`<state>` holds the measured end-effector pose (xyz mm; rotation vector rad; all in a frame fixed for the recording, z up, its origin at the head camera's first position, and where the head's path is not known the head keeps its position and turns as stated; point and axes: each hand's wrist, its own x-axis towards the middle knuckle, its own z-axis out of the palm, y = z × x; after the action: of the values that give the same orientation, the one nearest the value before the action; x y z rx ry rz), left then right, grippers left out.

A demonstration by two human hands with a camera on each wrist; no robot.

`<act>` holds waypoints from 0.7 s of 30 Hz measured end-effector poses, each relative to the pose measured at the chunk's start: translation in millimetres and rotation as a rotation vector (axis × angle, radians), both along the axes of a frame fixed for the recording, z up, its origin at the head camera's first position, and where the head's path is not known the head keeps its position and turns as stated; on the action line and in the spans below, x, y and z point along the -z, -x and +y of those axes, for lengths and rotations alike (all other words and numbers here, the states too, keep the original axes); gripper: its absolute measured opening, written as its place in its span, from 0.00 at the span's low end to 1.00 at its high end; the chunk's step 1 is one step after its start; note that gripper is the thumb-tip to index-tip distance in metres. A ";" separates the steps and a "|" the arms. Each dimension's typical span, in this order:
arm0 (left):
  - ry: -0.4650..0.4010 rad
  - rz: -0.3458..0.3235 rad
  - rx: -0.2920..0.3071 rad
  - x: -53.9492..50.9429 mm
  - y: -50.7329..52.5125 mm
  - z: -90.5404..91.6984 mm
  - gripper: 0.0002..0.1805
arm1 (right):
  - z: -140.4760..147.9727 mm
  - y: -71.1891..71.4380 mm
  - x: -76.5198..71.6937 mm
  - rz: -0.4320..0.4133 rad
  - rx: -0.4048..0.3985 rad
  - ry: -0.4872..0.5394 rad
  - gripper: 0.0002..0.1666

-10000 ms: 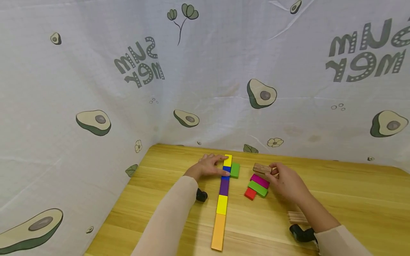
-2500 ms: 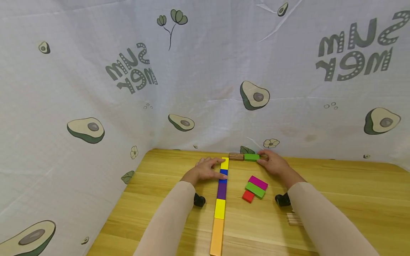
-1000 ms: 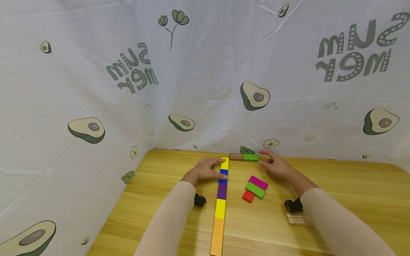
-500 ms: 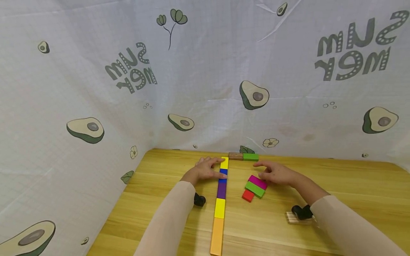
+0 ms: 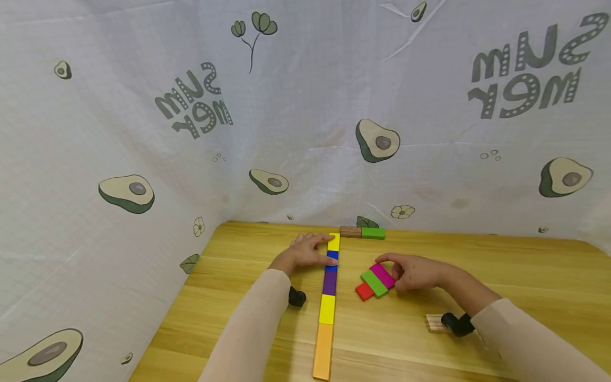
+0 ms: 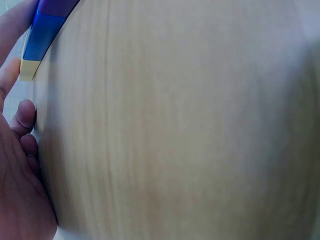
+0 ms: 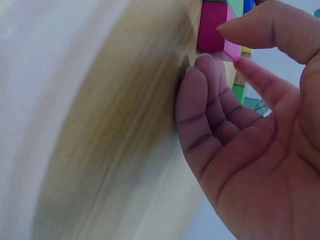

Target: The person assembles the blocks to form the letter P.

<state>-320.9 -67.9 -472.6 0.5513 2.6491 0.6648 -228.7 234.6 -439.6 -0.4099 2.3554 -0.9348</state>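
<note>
My left hand [image 5: 305,254] lies along the left of a straight row of blocks. Its index fingertip rests on the far yellow block [image 5: 333,243] and its thumb touches the blue block [image 5: 332,255]. Nearer in the row come a purple block [image 5: 330,283], another yellow block [image 5: 326,309] and a long orange block [image 5: 323,351]. My right hand [image 5: 416,271] pinches a magenta block [image 5: 383,276] between thumb and index finger, as the right wrist view shows; its other fingers curl beside it. Against the magenta block lies a green block [image 5: 374,283], with a red block [image 5: 365,291] touching that.
At the table's back edge, a brown wood-grained block [image 5: 350,232] and a second green block [image 5: 373,233] lie end to end, right of the row's far end. A pale wooden piece [image 5: 435,323] lies under my right forearm. A printed white cloth [image 5: 305,106] hangs behind the table.
Since the second green block was set beside the brown one, my right hand has let go of it and come nearer to the magenta block. The magenta, green and red group has turned slightly and shifted left.
</note>
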 end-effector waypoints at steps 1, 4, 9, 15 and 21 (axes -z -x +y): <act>0.001 -0.001 -0.001 -0.2 0.0 -0.2 0.44 | -0.8 -1.2 -0.1 0.003 0.000 -0.003 0.43; 0.005 -0.001 -0.003 -0.5 -0.2 -0.7 0.44 | -2.3 -4.0 -0.1 0.019 0.000 0.001 0.41; 0.006 0.005 -0.003 -0.8 -0.4 -1.5 0.44 | -2.9 -5.5 3.5 0.075 -0.001 0.008 0.39; -0.006 -0.001 -0.003 -1.8 -1.1 -1.4 0.44 | 1.2 -4.5 7.0 0.092 0.015 0.027 0.39; -0.009 -0.001 0.005 -2.1 -1.2 -0.8 0.44 | 9.0 1.4 7.3 0.121 0.094 0.052 0.41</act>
<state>-319.7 -68.6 -470.5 0.5592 2.6442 0.6756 -230.1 243.6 -446.9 -0.3886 2.4823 -1.0435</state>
